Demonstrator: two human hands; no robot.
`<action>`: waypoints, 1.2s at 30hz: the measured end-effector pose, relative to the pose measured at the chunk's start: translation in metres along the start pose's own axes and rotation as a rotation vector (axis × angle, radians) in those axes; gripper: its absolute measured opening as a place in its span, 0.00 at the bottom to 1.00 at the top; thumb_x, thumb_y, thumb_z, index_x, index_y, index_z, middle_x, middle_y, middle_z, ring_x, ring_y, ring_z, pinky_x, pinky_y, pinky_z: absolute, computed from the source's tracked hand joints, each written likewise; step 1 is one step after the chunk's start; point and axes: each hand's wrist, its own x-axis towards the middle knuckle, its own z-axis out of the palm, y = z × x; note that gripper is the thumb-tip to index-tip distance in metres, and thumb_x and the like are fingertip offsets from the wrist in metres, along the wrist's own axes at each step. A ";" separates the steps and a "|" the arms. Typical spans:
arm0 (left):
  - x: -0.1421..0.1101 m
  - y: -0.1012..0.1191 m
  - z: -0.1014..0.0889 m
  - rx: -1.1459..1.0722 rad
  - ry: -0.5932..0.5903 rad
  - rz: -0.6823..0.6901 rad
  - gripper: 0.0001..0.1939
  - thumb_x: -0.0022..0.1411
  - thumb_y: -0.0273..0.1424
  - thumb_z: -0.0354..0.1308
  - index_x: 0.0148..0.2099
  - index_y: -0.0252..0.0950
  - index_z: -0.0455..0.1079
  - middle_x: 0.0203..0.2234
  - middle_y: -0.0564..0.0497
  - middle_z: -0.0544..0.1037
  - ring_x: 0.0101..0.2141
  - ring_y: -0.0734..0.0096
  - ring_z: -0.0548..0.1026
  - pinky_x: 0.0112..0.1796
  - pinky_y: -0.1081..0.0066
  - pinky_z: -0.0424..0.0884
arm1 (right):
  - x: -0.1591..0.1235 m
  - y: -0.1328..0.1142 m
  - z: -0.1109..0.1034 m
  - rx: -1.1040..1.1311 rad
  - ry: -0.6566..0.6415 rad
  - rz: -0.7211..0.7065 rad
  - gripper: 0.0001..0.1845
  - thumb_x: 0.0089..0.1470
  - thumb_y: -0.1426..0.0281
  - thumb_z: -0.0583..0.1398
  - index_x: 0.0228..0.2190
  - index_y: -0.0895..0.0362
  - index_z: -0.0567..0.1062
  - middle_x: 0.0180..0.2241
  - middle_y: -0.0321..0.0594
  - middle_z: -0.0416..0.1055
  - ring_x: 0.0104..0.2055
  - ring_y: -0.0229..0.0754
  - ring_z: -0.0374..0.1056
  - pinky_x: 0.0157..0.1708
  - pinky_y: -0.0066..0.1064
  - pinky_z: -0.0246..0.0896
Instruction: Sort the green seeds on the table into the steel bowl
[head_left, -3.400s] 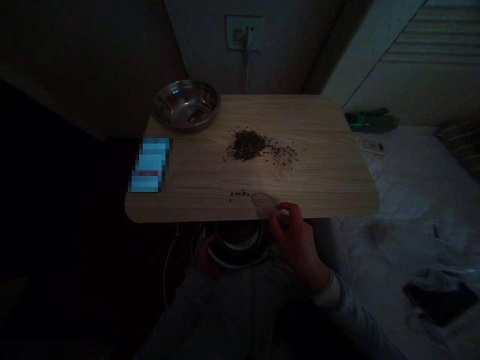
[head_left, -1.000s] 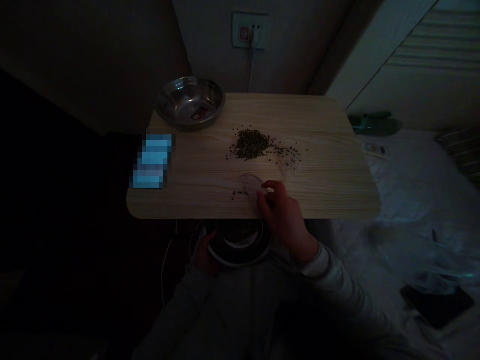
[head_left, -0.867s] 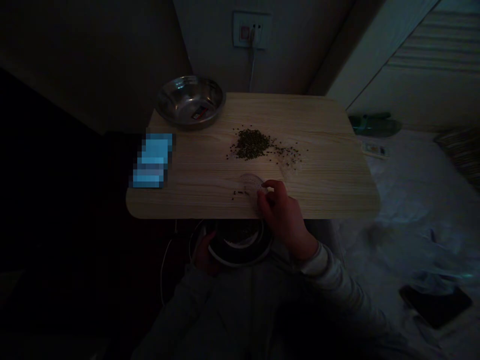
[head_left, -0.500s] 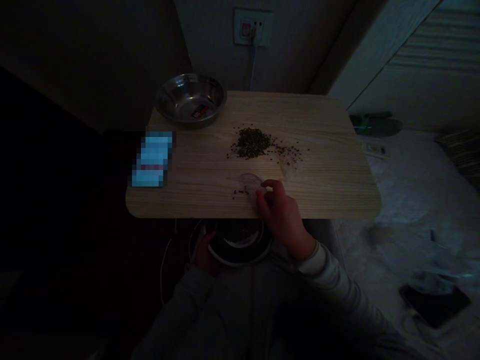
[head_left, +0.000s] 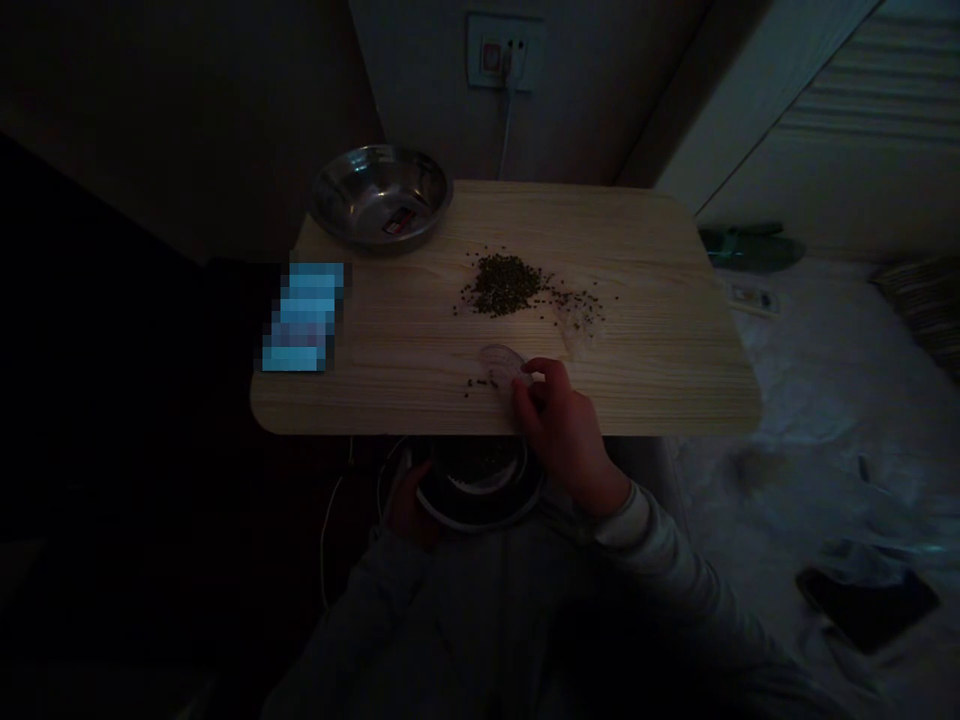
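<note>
My right hand (head_left: 559,415) pinches the edge of a clear round plastic lid (head_left: 499,365) near the table's front edge. A few loose dark beans (head_left: 480,382) lie just left of the lid. Farther back is a heap of small green beans, like mung beans (head_left: 506,285), with a thinner scatter (head_left: 577,305) trailing to its right. Below the front edge, my left hand (head_left: 411,505) holds the left side of a dark bowl with a pale rim (head_left: 480,522). Its inside is dim, and what lies in it cannot be made out well.
A steel basin (head_left: 382,238) stands at the back left of the wooden table (head_left: 645,380). A phone with a blurred lit screen (head_left: 304,320) lies at the left edge. Behind is a wall socket (head_left: 506,52) with a plugged cord. A dark tablet-like thing (head_left: 870,605) lies on white bedding at right.
Almost nothing has moved. Both hands keep their places, and the view has shifted only very slightly.
</note>
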 end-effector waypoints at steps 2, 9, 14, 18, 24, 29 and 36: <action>-0.001 0.002 0.002 0.000 0.028 -0.040 0.12 0.44 0.33 0.63 0.35 0.42 0.74 0.32 0.50 0.81 0.49 0.51 0.71 0.48 0.55 0.66 | 0.000 0.000 0.001 0.000 -0.001 -0.003 0.14 0.56 0.63 0.49 0.40 0.57 0.64 0.17 0.33 0.67 0.18 0.38 0.64 0.19 0.25 0.49; 0.008 0.002 -0.005 -0.015 0.028 -0.056 0.16 0.47 0.34 0.62 0.42 0.43 0.74 0.35 0.49 0.81 0.49 0.52 0.71 0.48 0.54 0.66 | 0.000 0.000 0.000 -0.007 0.004 0.014 0.15 0.56 0.62 0.49 0.41 0.57 0.64 0.19 0.35 0.69 0.19 0.38 0.65 0.20 0.25 0.50; 0.009 -0.002 -0.006 -0.038 -0.033 -0.090 0.17 0.47 0.35 0.62 0.42 0.41 0.74 0.35 0.48 0.81 0.47 0.51 0.72 0.47 0.53 0.67 | 0.000 0.001 -0.001 -0.018 0.006 0.019 0.14 0.56 0.62 0.49 0.40 0.58 0.64 0.19 0.35 0.69 0.19 0.38 0.65 0.20 0.26 0.49; 0.005 -0.002 -0.005 -0.027 -0.001 -0.029 0.20 0.47 0.36 0.61 0.45 0.43 0.73 0.38 0.48 0.80 0.48 0.52 0.72 0.47 0.55 0.68 | 0.000 0.000 0.001 -0.001 0.014 0.000 0.14 0.56 0.62 0.49 0.41 0.57 0.64 0.18 0.34 0.69 0.19 0.38 0.65 0.20 0.25 0.49; 0.007 0.003 -0.001 -0.041 -0.044 -0.137 0.19 0.46 0.36 0.62 0.44 0.40 0.73 0.36 0.47 0.81 0.46 0.49 0.74 0.46 0.53 0.68 | 0.000 0.000 0.001 -0.002 0.014 0.005 0.15 0.56 0.61 0.49 0.41 0.56 0.65 0.18 0.34 0.68 0.19 0.38 0.64 0.20 0.26 0.49; 0.010 0.001 -0.004 -0.058 -0.059 -0.116 0.20 0.46 0.36 0.62 0.45 0.42 0.73 0.36 0.48 0.81 0.46 0.51 0.73 0.46 0.53 0.68 | 0.000 0.001 -0.002 -0.023 0.028 0.022 0.15 0.56 0.61 0.49 0.40 0.57 0.65 0.17 0.34 0.67 0.18 0.37 0.62 0.19 0.27 0.47; 0.014 -0.002 -0.012 -0.036 -0.031 -0.048 0.19 0.46 0.35 0.62 0.44 0.43 0.73 0.38 0.48 0.80 0.48 0.52 0.72 0.48 0.54 0.67 | -0.002 0.004 -0.004 -0.014 0.052 0.037 0.14 0.55 0.62 0.50 0.39 0.57 0.65 0.16 0.32 0.65 0.17 0.36 0.62 0.19 0.26 0.46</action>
